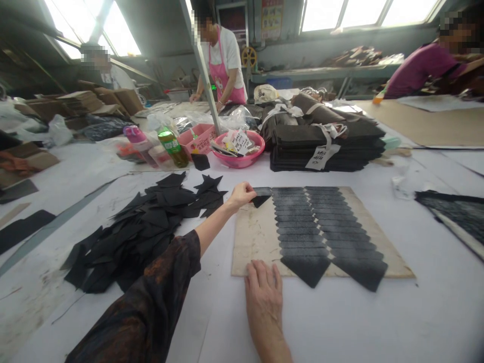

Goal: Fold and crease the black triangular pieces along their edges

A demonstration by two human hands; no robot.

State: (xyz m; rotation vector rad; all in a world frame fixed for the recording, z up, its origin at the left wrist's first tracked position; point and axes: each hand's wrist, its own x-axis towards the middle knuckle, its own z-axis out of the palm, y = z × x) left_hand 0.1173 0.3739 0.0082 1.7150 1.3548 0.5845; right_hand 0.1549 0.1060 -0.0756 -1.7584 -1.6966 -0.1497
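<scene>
My left hand (242, 195) pinches a black pointed piece (260, 200) at the top left of a beige board (253, 237). Two columns of overlapping black pieces (300, 227) cover the board's middle and right, the lowest of each lying with its pointed end past the front edge. Under the pinched piece, another dark piece shows at the top of the bare left strip. Palm down, my right hand (264, 292) rests with its fingers outstretched on the board's front left edge, holding nothing. A loose heap of black pieces (139, 232) lies left of the board, beside my left forearm.
Behind the board stand a pink basin (238, 157), a green-labelled bottle (173, 146), a pink-lidded bottle (140, 143) and a tied stack of dark material (325, 146). Dark mesh-like material (457, 214) lies at right. A metal post (204, 65) rises behind. Several people work beyond.
</scene>
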